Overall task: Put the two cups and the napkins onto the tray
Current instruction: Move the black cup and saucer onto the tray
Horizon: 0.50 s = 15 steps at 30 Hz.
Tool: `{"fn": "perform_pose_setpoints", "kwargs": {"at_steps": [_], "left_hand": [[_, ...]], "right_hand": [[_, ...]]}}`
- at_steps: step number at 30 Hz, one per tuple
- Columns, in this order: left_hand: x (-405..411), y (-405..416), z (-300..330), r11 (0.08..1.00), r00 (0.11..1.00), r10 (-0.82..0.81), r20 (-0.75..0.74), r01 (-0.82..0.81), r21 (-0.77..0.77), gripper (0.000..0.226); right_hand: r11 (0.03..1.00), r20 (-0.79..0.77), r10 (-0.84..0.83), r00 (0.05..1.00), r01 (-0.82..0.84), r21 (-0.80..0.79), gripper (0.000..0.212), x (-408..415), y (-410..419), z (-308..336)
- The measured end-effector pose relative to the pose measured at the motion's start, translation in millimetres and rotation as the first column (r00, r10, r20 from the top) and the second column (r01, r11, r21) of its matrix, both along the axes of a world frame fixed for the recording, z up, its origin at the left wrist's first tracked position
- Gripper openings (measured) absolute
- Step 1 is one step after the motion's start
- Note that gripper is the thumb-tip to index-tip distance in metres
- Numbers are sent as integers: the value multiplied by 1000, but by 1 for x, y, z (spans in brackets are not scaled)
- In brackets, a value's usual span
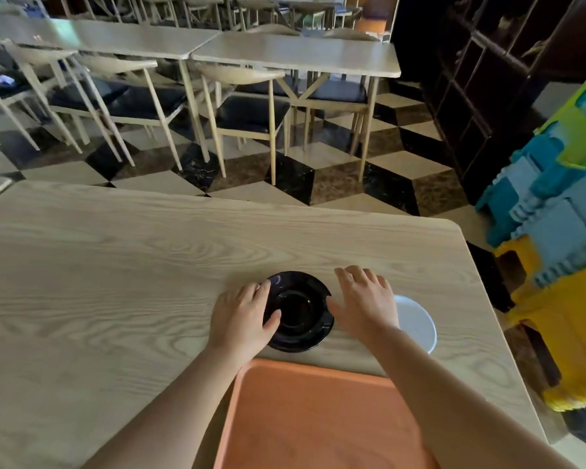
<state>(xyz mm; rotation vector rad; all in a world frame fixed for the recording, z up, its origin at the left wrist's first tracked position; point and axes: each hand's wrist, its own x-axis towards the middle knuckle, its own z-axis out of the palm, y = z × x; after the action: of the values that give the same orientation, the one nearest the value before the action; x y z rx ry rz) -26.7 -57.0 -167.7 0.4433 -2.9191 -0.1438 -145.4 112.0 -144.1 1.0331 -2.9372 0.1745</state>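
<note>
My left hand [242, 321] grips the empty black dish [298, 311]; my right hand [364, 302] hovers spread, holding nothing, beside it. Orange tray [318, 418] bare.

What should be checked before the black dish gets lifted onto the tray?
1. Left hand on black dish: ok, fingers on its left rim.
2. Right hand on dish: cannot tell, thumb near the rim.
3. Orange tray has free space: ok, nothing on the visible part.
4. Path from dish to tray: ok, they sit adjacent.
5. White dish clear of the move: not ok, right forearm overlaps it.
6. Napkins located: not ok, none in view.
</note>
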Motion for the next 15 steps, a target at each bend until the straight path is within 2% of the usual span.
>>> {"fn": "perform_pose_setpoints", "kwargs": {"at_steps": [3,9,11,13,15], "left_hand": [[-6,-10,-17,999,997,34,65,-32,-20,50],[-6,-18,-37,996,984,92,153,-91,-14,65],[-7,-16,-34,991,980,117,163,-127,51,63],[-10,-15,-33,973,970,150,190,-179,146,50],[-11,-15,-32,923,973,167,159,-211,321,34]], "right_hand": [[999,51,9,999,-11,42,47,-14,-13,-15],[976,187,16,982,-55,209,40,-25,-27,-24],[974,214,21,977,-68,217,34,-25,-29,-26],[982,275,-14,961,-39,186,29,-26,-30,-29],[991,341,-47,939,1,134,28,-26,-31,-33]]}}
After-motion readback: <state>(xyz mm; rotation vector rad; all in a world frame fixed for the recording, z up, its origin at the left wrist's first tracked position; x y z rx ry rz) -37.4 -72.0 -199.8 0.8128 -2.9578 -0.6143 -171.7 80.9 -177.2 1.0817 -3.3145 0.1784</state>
